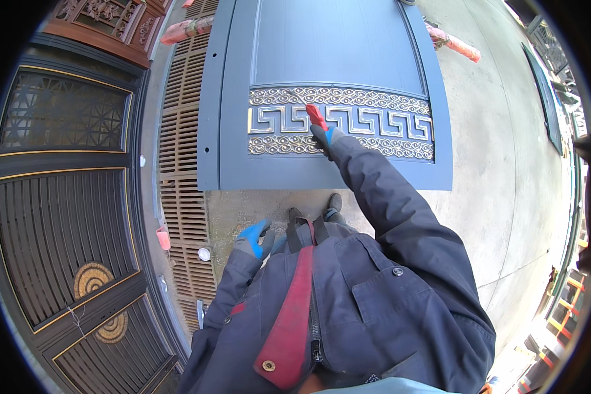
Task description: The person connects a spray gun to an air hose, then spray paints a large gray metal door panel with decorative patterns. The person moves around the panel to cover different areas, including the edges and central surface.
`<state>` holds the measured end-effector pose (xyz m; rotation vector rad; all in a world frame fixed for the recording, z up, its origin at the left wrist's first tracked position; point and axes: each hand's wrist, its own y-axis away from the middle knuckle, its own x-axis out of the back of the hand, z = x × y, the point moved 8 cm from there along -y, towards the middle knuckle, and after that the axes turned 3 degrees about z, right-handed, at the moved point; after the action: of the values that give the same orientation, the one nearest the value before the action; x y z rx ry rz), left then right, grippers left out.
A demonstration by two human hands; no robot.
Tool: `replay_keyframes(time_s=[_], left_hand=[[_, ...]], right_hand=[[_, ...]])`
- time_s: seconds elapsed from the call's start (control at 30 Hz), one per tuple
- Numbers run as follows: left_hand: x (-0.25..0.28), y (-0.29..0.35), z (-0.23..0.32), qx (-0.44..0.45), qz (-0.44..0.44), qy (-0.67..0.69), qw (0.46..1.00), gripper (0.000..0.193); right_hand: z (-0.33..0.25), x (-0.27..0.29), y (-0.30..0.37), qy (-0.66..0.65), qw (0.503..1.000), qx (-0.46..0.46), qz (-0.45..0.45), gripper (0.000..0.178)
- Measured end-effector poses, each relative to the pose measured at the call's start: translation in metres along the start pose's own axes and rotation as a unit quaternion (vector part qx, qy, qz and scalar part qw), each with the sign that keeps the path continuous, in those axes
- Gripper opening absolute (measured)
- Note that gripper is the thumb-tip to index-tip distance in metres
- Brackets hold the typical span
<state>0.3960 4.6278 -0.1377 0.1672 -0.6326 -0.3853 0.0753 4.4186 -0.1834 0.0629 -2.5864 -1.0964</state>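
A blue-grey door panel (335, 49) lies in front of me, with a band of gold-and-silver raised key pattern (381, 123) between two rows of scrollwork near its close end. My right hand (327, 139), in a blue and dark glove, reaches over this band. It is closed on a small red object (316, 115) with a flat, tapering shape; its kind cannot be made out. My left hand (253, 238), gloved alike, hangs low beside my jacket, off the panel. Its fingers are loosely bent and apart, with nothing seen in them.
Red-wrapped support bars (189, 30) stick out from under the panel on both sides. A slatted drain grate (179, 125) runs along its left. Dark doors with gold trim (65, 217) stand at the far left. Concrete floor (486, 144) stretches to the right.
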Motion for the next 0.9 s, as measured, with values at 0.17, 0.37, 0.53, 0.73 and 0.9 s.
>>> replay_keyframes(time_s=[0.17, 0.37, 0.53, 0.73, 0.9], left_hand=[[-0.009, 0.0, -0.039, 0.012, -0.036, 0.022, 0.999, 0.046], [-0.017, -0.036, 0.003, -0.086, -0.099, -0.005, 0.991, 0.044], [-0.011, -0.066, 0.07, -0.159, -0.074, -0.036, 0.984, 0.042], [-0.035, -0.071, 0.093, -0.158, -0.058, -0.022, 0.985, 0.044], [-0.089, -0.061, 0.094, -0.151, -0.08, -0.031, 0.985, 0.044]], right_hand=[[0.15, 0.169, 0.062, -0.124, 0.98, -0.112, 0.109, 0.059], [0.229, 0.232, 0.133, -0.25, 0.919, -0.079, 0.293, 0.06], [0.189, 0.189, 0.132, 0.01, 0.986, -0.05, 0.161, 0.062], [0.157, 0.17, 0.132, -0.171, 0.975, -0.069, 0.123, 0.061], [0.154, 0.168, 0.112, 0.031, 0.999, 0.022, -0.006, 0.067]])
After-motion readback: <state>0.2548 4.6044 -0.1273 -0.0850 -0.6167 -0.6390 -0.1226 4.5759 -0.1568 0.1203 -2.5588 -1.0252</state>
